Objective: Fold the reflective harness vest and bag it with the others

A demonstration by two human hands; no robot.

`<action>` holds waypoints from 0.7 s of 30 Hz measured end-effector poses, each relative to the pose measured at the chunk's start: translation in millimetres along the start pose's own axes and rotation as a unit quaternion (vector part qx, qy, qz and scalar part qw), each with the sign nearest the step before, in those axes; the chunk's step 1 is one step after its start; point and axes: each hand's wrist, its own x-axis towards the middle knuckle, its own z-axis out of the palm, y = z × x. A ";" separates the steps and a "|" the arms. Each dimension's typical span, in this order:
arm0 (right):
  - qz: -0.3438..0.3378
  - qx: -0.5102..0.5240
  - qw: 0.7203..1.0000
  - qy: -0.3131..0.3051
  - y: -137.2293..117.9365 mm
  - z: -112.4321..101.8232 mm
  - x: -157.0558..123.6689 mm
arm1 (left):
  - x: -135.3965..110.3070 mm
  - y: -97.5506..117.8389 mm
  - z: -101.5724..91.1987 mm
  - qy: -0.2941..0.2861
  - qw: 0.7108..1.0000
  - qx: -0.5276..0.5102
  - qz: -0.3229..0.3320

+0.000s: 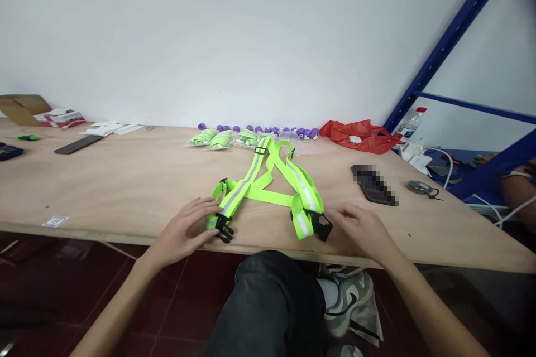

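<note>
A neon yellow-green reflective harness (pixel 268 196) with grey reflective stripes lies spread on the wooden table. My left hand (pixel 186 228) is at its left strap, fingers stretched and thumb apart, the tips touching or very close to the black prong half of a buckle (pixel 224 228). Beside the black socket half of the buckle (pixel 322 227), on the right strap, is my right hand (pixel 362 227), its fingers loosely bent and nothing visible in them. Whether its fingertips touch the buckle I cannot tell. A black slider (pixel 260 150) sits high on the left strap.
Behind the harness lie bagged green bundles (pixel 221 140) and several purple rolls (pixel 307 133) along the wall. To the right are a red plastic bag (pixel 362 136), a phone (pixel 374 185), a round metal object (pixel 419 186) and a bottle (pixel 411 125). The table's front edge (pixel 268 252) runs just below my hands.
</note>
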 end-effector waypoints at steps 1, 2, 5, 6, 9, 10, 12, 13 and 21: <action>0.003 0.003 1.000 -0.015 -0.5 5.9 -11.8 | -3.8 -2.5 5.9 -0.015 0.999 -0.006 -0.031; 0.000 0.006 1.000 -0.014 -1.3 12.8 -19.7 | -4.7 -4.2 10.8 -0.021 0.998 -0.017 -0.058; 0.010 0.070 0.997 0.006 -1.9 30.0 -25.5 | 2.5 -5.3 17.9 0.011 0.990 -0.084 -0.113; 0.022 0.118 0.993 0.008 -0.5 32.6 -23.9 | 5.8 -5.2 17.7 0.028 0.985 -0.115 -0.127; 0.083 0.296 0.950 0.047 10.8 28.8 -17.2 | 12.2 -7.8 11.2 0.093 0.958 -0.220 -0.158; 0.110 0.357 0.924 0.078 16.4 24.7 -15.6 | 13.1 -10.6 7.6 0.124 0.944 -0.258 -0.165; 0.164 0.457 0.863 0.141 28.9 14.3 -14.2 | 14.0 -19.5 -0.7 0.199 0.908 -0.323 -0.177; 0.184 0.491 0.835 0.165 34.9 8.6 -14.1 | 14.4 -25.3 -5.0 0.237 0.888 -0.349 -0.185; 0.233 0.509 0.803 0.205 60.3 -24.7 -16.9 | 6.4 -57.2 -22.0 0.319 0.834 -0.387 -0.229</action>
